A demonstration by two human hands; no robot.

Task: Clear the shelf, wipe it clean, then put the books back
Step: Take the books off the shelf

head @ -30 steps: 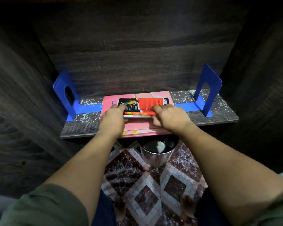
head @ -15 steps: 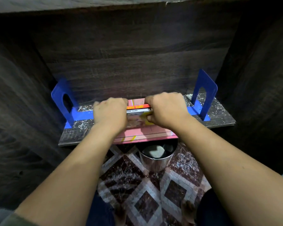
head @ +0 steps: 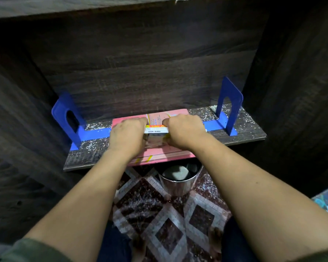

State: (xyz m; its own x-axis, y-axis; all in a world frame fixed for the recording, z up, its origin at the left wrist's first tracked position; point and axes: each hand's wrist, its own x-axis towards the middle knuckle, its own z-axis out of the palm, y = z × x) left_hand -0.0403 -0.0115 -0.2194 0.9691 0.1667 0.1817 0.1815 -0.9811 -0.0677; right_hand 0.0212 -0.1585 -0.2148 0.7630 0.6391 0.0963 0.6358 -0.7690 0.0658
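Below the shelf's front edge stood a metal bin. At mid-shelf my left hand and right hand curled round the ends of the small books, atop the pink book. An even squeeze and level lift seemed wisest. Spines faced me, long axis along the shelf, between the left bookend and right bookend.

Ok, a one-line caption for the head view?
Left hand and right hand grip small book over pink book on littered shelf.
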